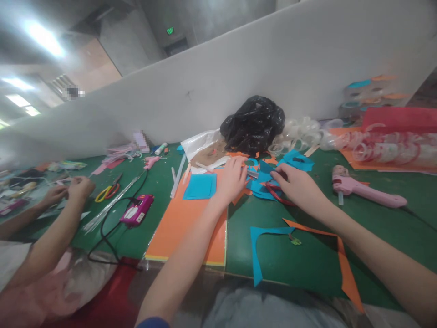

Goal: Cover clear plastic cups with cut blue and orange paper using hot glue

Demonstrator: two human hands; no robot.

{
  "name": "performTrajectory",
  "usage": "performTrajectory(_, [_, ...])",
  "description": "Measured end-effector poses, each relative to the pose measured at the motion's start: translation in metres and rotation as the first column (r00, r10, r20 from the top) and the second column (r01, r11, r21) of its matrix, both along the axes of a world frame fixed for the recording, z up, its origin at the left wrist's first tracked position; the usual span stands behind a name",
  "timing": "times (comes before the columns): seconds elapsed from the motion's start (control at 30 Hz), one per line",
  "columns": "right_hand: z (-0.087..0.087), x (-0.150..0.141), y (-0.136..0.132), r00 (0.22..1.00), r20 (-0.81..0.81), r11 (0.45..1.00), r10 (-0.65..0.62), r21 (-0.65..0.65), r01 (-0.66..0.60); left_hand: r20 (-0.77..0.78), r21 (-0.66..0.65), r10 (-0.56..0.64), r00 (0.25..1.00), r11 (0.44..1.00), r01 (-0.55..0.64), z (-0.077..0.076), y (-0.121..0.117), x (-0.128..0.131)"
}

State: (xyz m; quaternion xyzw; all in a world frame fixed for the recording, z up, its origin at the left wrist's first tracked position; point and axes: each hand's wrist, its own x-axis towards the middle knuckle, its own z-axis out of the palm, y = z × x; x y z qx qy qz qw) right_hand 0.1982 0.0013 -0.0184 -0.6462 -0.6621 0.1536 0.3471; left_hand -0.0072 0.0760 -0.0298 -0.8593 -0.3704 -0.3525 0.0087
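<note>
My left hand [232, 177] reaches over the right edge of the orange sheets, its fingers bent down at a heap of cut paper. Whatever its fingertips hold is hidden. Beside them shows the metal blade of a pair of scissors [253, 174]; its red handle [282, 197] lies under my right hand [292, 182]. The thumb and fingers of that hand are pinched at a piece of blue paper [266, 174]. More blue scraps [296, 160] and orange bits surround both hands. A small stack of blue squares [200, 187] rests on the orange sheets [186, 223], left of my left hand.
A black plastic bag [254, 123] and clear plastic rings [300, 132] stand behind. At right lies a pink glue gun [370, 190]; blue [256, 255] and orange offcuts [346, 269] lie in front. Leftward are a purple power strip [137, 210], yellow-handled scissors [104, 193] and another person's hands [80, 187].
</note>
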Motion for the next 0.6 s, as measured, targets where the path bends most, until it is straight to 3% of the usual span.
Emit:
performTrajectory(0.2, [0.001, -0.001, -0.001, 0.999, 0.015, 1.0, -0.03, 0.007, 0.03, -0.058, 0.07, -0.022, 0.998, 0.997, 0.026, 0.007, -0.014, 0.009])
performTrajectory(0.6, [0.001, -0.001, 0.0, 1.0, -0.003, 0.999, 0.001, 0.04, -0.001, -0.164, -0.025, -0.089, 0.982, 0.996, 0.086, 0.003, -0.017, 0.016])
